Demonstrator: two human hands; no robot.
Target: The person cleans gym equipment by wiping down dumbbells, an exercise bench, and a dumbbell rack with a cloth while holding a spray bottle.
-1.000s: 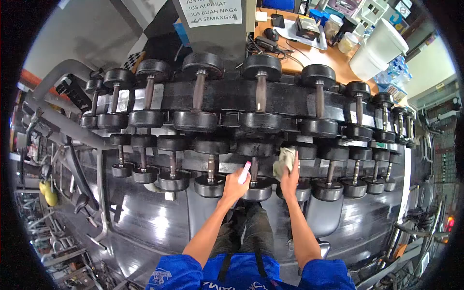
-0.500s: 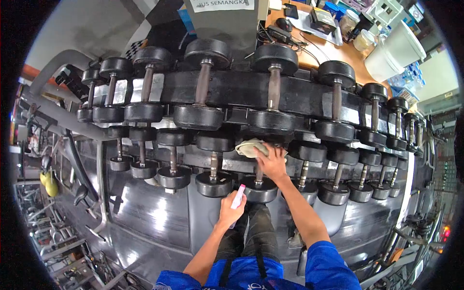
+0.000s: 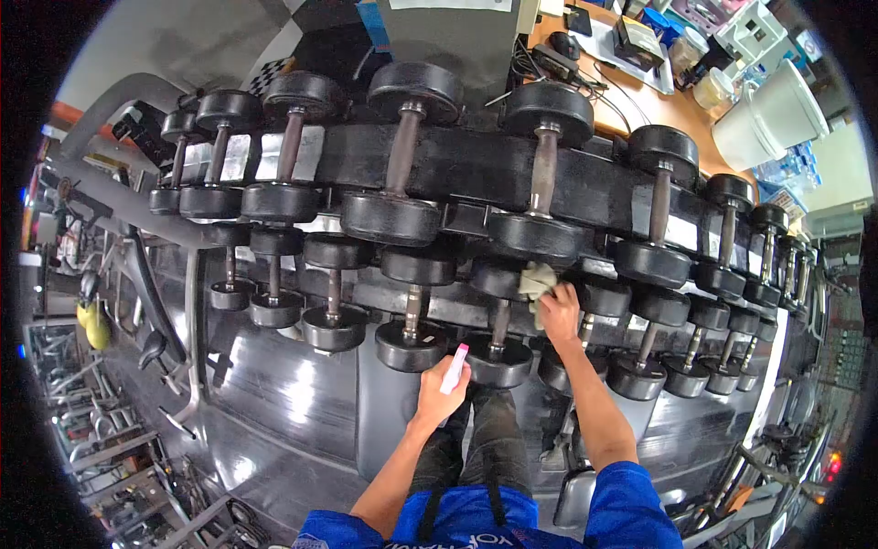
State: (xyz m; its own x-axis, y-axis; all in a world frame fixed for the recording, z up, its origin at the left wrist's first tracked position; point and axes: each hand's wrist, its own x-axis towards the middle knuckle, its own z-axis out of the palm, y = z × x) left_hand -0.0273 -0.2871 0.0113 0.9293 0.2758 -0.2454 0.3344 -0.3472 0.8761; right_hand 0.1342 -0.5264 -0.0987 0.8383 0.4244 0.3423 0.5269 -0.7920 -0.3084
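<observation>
My left hand (image 3: 443, 392) is closed around a white bottle with a pink top (image 3: 455, 369), beside the front end of a lower-row dumbbell (image 3: 499, 361). My right hand (image 3: 559, 314) grips a pale greenish cloth (image 3: 538, 285), which lies against the right side of that same dumbbell's back head. The dumbbell's bare handle shows between its two heads. Left of it rests another lower-row dumbbell (image 3: 412, 349) with a small white mark. An upper-row dumbbell (image 3: 541, 233) sits just behind the cloth.
Several black dumbbells fill both tiers of the rack (image 3: 357, 165). Behind it stands a wooden desk (image 3: 672, 114) with cables, jars and a white bucket (image 3: 768, 114). A grey machine frame (image 3: 137, 215) is at the left. Gym machines stand at both sides.
My right hand and the cloth first moved left onto the dumbbell's back head, then shifted right to its side. My left hand with the bottle moved lower, toward me. The view has shifted.
</observation>
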